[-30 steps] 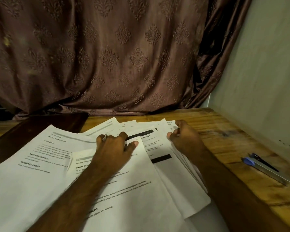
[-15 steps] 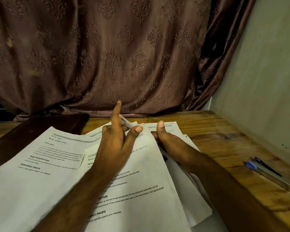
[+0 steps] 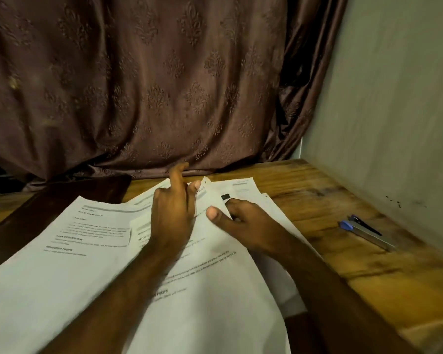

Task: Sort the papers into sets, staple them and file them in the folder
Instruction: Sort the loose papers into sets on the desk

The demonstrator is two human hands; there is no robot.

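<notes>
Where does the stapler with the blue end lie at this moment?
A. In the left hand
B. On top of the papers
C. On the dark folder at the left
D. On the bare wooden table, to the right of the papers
D: the stapler lies on the wooden table near the wall, apart from the papers, and neither hand touches it.

Left sheet (image 3: 69, 241), headings: "TASK DESCRIPTION" and "REQUIRED PROPS"; the top lines and body text are too blurred to read.
Centre sheet (image 3: 215, 290), heading: "PROPS", its start hidden by an arm; the remaining lines are illegible.
Far sheets (image 3: 243, 190): print too small to read.
</notes>
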